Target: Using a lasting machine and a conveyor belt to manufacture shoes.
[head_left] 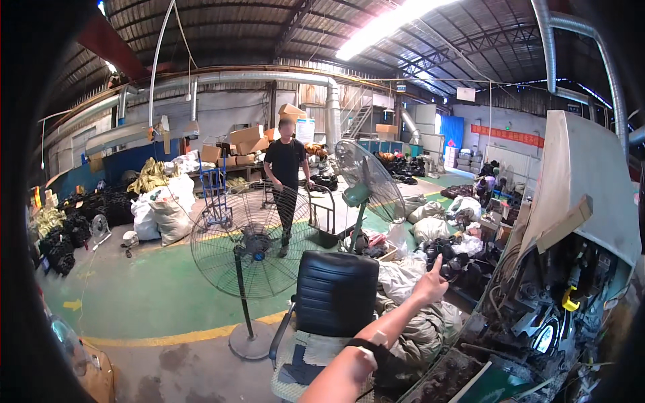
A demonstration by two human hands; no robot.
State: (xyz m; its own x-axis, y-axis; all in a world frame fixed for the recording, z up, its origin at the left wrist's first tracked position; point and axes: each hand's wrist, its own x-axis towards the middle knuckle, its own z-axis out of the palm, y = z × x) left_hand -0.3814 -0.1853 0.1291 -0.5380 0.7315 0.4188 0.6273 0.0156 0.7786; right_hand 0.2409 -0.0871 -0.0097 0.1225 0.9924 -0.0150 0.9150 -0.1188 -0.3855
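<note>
Nearest us stands a black office chair, which we use as our landmark. Just right of it, our right hand is stretched forward with the index finger pointing up and the other fingers curled in; its grip holds nothing. A dark band sits on that wrist. Our left hand is out of view. Under the hand lie stuffed grey sacks. Left of the chair a standing fan rises from open green floor edged by a yellow line. Beyond the chair a person in black walks; brown cardboard boxes are stacked behind.
</note>
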